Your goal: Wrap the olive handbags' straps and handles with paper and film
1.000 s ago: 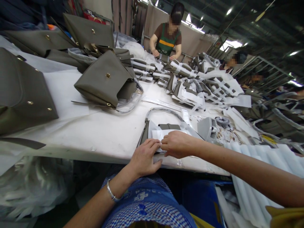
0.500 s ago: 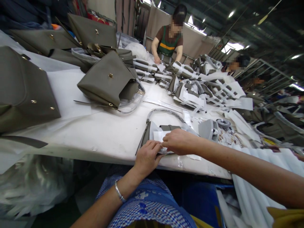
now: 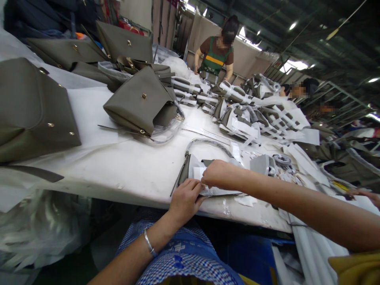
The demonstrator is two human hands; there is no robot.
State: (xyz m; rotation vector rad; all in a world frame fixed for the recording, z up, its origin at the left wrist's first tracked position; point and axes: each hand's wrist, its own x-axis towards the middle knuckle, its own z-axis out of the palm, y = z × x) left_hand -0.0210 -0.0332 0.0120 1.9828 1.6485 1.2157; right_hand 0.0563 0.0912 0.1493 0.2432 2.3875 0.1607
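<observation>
An olive-grey handbag lies at the table's front edge, partly covered in white wrapping. Its handle, wound in clear film, arches away behind it. At the bag's near edge, my left hand is closed, with fingers bent over the wrapping and the thumb below. My right hand is a closed fist, its fingertips pinched against the wrapping just beside the left fingers. Whatever the right fingertips pinch is hidden behind the hand. Much of the bag's front lies under my right hand and forearm.
Several unwrapped olive handbags stand on the left of the white table. Wrapped bags are heaped at the back. A co-worker stands behind them. Scraps and a grey piece lie to the right.
My right hand has turned and curled more tightly over the wrapping, while my left hand stays at the bag's edge. The co-worker behind the table leans and has shifted their hands.
</observation>
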